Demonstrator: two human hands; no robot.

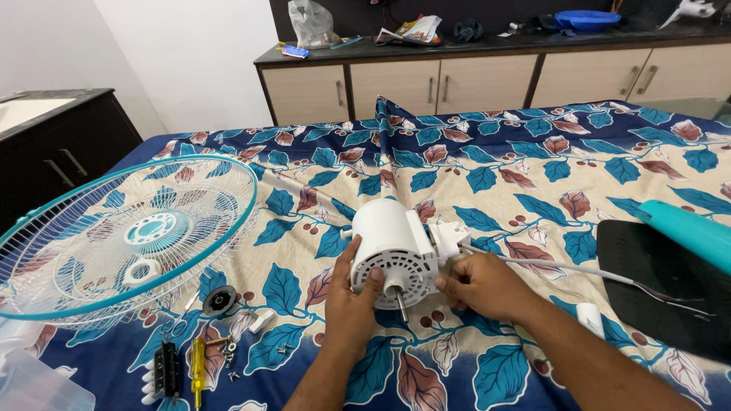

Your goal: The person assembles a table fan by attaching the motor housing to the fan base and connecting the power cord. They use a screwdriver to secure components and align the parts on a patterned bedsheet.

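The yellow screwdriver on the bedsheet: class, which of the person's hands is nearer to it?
Left. The left hand grips the white fan motor, up and right of the yellow screwdriver. The right hand holds the motor's far side, farther away.

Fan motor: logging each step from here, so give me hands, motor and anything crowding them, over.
Left hand and right hand both grip the white fan motor. Motor on its side on the leaf-print sheet, shaft toward camera. Grey cable trails right; fan guard lies left, apart.

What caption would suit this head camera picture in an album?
Two bare hands, left and right, steady a white cylindrical fan motor on a leaf-patterned bedsheet, beside a teal-rimmed wire fan guard.
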